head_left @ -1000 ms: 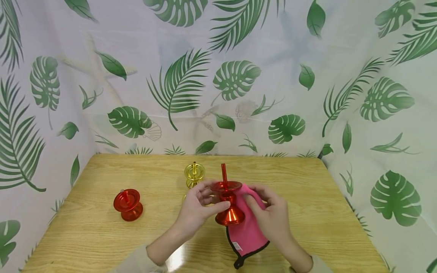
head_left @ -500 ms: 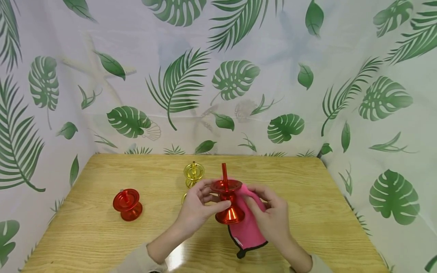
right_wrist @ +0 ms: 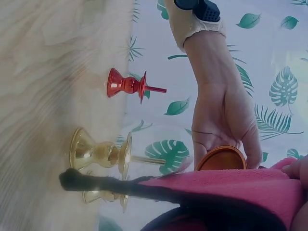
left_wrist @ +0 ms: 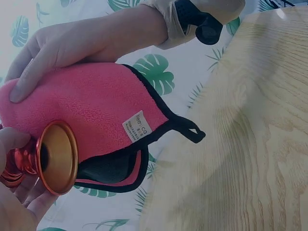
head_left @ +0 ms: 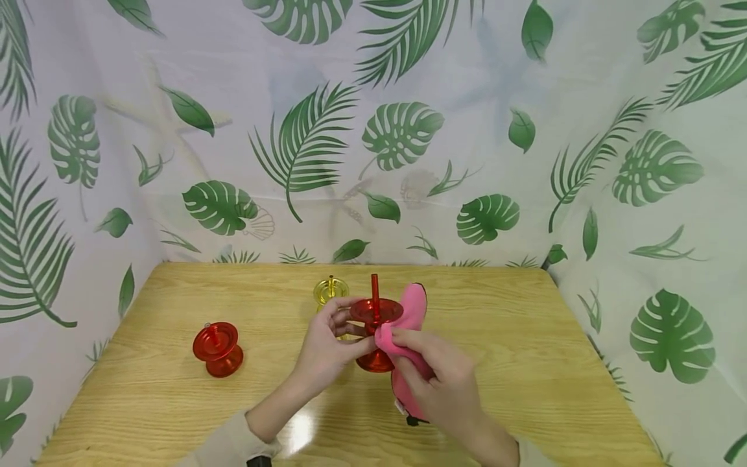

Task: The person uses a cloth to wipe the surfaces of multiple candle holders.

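My left hand (head_left: 323, 357) grips a shiny red metal candle holder (head_left: 364, 312) by its waist, held upright above the table with its thin rod pointing up. Between thumb and fingers, my right hand (head_left: 446, 383) pinches a pink cloth (head_left: 414, 305) and presses a fold of it against the holder's right side, just under the dish. The left wrist view shows the holder's hollow base (left_wrist: 58, 156) beside the cloth, whose black edging, white label (left_wrist: 137, 127) and hanging loop are visible. In the right wrist view the cloth hides most of the holder.
Another red candle holder (head_left: 217, 349) stands on the left of the wooden table (head_left: 146, 402). A gold candle holder (head_left: 331, 287) is behind my left hand; the right wrist view shows a second gold one (right_wrist: 98, 196), partly covered by the cloth. Leaf-patterned sheets surround the table.
My right hand has shifted left and brought a bunched fold of cloth onto the front of the holder's neck; the cloth's far end now sticks up behind. The holder has moved slightly left and up.
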`<state>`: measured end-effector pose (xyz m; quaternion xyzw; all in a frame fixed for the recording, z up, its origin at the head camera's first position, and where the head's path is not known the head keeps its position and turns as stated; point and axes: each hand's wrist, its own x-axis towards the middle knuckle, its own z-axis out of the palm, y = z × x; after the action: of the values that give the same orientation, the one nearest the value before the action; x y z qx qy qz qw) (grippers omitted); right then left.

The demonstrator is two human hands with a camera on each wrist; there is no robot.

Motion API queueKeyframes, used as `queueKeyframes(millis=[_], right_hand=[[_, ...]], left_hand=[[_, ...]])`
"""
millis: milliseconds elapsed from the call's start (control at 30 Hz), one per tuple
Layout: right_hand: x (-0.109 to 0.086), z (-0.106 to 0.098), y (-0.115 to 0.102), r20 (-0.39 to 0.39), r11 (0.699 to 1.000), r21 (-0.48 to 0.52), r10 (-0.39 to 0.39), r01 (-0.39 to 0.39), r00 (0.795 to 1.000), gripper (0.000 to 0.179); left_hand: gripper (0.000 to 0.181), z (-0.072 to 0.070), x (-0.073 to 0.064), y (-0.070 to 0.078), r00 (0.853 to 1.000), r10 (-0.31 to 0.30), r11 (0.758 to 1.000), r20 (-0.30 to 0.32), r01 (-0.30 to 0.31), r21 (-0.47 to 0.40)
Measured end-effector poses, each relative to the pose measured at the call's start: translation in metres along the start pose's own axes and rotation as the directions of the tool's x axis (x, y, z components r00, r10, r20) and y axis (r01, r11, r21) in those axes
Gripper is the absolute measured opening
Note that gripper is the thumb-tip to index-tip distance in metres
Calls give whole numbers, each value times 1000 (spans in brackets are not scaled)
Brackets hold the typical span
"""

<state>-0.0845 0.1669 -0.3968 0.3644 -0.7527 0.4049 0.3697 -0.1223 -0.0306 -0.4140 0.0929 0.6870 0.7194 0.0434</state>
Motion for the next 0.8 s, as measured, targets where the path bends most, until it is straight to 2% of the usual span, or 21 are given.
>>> queueKeyframes(millis=[100, 200, 267, 367, 500, 667, 800], right_hand=[[-1, 0, -2, 15, 999, 0, 33, -33, 999, 24], [-1, -1, -3, 21, 995, 12, 96, -96, 995, 17], [-1, -2, -1, 16, 991, -7, 135, -135, 991, 23], [0, -4, 2, 0, 978, -25, 209, -209, 978, 37], [-2, -6, 8, -24, 954, 12, 298, -298, 954, 33], [-5, -5, 14, -53, 944, 48, 329, -326, 943, 30], [-7, -4, 18, -86, 937, 80, 347, -341, 934, 29]], left_hand=[[63, 0, 0, -1, 1000, -8, 1000, 2, 8, -6], [63, 0, -1, -1, 1000, -11, 1000, 8, 11, -22], [62, 1, -1, 0, 1000, -11, 999, 12, 12, -35], [62, 2, -2, 0, 1000, -14, 999, 13, 14, -40], [62, 5, -5, 1, 1000, -29, 998, 8, 29, -47], [58, 7, -7, 3, 1000, -20, 999, 0, 20, -26], [53, 8, -8, 5, 1000, -17, 998, 4, 17, -56]])
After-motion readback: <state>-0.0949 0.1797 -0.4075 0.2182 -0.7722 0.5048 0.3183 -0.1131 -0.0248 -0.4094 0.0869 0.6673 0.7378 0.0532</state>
